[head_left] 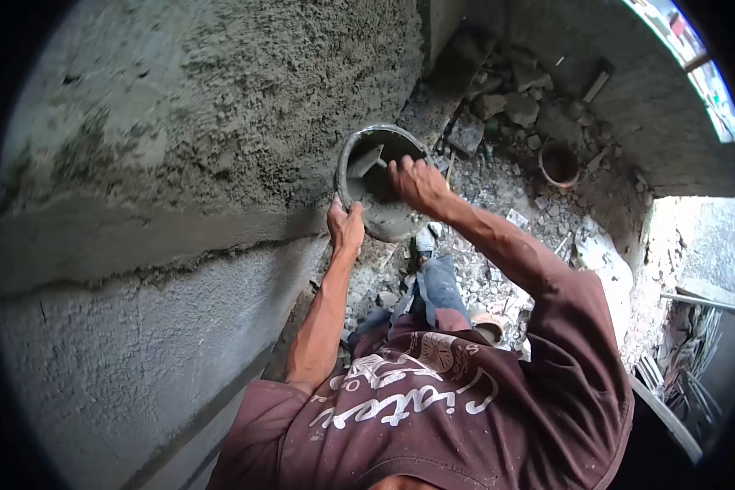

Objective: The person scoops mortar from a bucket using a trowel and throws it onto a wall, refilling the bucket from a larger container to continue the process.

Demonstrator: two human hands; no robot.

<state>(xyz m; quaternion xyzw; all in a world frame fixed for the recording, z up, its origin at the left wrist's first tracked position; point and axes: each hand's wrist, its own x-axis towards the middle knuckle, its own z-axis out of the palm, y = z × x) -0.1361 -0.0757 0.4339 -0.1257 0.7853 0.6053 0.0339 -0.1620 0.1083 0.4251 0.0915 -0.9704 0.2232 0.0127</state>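
Note:
A round bucket (pixel 394 227) smeared with grey mortar is held up beside the wall, its mouth facing me. My left hand (pixel 347 226) is closed on the lower left part of its rim. Over the mouth, my right hand (pixel 419 186) is closed around the handle of a trowel. The flat blade of the trowel (pixel 365 162) lies inside the bucket against its left side. Wet grey mortar shows in the bucket, though the hand hides part of it. The fingers cover most of the trowel's handle.
Rough fresh mortar (pixel 245 122) coats the upper wall on the left, above a paler textured wall section (pixel 139 351). Rubble (pixel 518 110) covers the ground ahead. Another bucket (pixel 559 163) stands among it. A white sack (pixel 604 265) and wooden strips (pixel 665 416) lie to the right.

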